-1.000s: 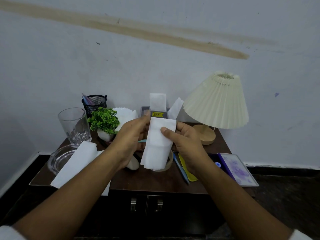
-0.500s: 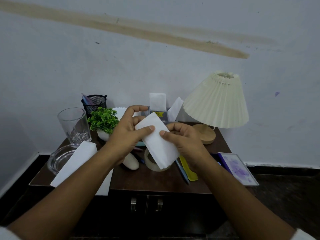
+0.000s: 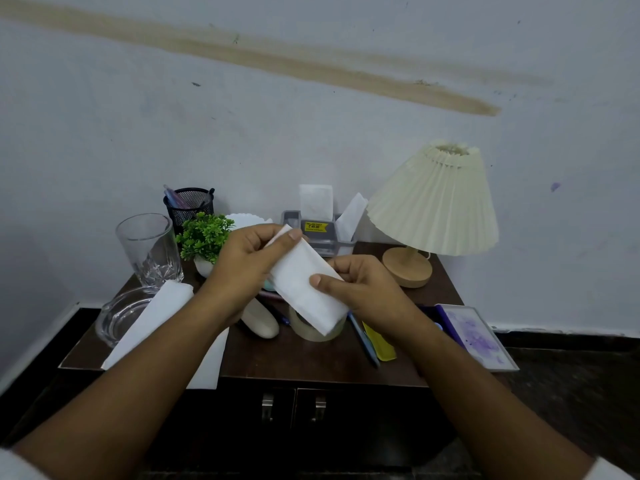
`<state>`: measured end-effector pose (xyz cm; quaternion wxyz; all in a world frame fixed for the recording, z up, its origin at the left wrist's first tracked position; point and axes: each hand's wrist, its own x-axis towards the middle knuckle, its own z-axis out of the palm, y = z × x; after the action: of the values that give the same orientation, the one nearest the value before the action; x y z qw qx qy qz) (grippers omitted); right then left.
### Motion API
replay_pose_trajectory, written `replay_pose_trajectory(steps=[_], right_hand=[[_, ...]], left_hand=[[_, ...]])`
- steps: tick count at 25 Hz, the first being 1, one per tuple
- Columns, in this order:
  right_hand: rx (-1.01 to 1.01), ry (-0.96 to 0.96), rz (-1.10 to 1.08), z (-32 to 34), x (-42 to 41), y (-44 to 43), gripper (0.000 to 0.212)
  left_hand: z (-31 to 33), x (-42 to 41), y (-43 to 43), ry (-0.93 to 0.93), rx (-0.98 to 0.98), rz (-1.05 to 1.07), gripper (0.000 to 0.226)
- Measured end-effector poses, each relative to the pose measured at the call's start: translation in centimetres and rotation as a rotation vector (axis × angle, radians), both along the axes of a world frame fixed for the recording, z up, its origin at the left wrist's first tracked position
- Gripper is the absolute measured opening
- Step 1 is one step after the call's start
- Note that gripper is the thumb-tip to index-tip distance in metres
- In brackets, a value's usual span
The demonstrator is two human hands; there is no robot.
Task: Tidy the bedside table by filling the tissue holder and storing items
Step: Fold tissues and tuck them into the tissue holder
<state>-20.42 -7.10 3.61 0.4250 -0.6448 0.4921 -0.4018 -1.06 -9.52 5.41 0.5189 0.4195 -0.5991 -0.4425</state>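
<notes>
We pinch folded white tissue (image 3: 304,284) w/ both hands, left hand (image 3: 247,263) & right hand (image 3: 360,287); next: slot into clear plastic tissue holder (image 3: 320,235).

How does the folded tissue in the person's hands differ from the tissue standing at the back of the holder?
The folded tissue is held tilted by both the left hand and the right hand in front of the tissue holder; the standing tissue is upright, untouched, its lower end in the holder. The held one looks larger, being nearer. Both are white.
</notes>
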Motion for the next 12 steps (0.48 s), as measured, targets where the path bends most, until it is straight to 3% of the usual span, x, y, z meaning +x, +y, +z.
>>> replay_pose_trajectory(steps=[5, 8, 10, 12], right_hand=[[-0.019, 0.224, -0.021, 0.0, -0.6, -0.1, 0.038], [-0.353, 0.365, -0.224, 0.7, 0.1, 1.1, 0.063], [-0.496, 0.443, -0.167, 1.0, 1.1, 1.8, 0.077], [-0.418, 0.491, -0.064, 0.6, 2.4, 2.1, 0.089]], left_hand=[[0.1, 1.2, -0.6, 0.099, 0.064, 0.105, 0.025], [-0.1, 0.7, -0.6, 0.087, 0.089, 0.122, 0.022], [-0.6, 0.1, -0.8, 0.131, 0.182, 0.156, 0.013], [-0.6, -0.6, -0.7, 0.237, 0.344, 0.148, 0.013]])
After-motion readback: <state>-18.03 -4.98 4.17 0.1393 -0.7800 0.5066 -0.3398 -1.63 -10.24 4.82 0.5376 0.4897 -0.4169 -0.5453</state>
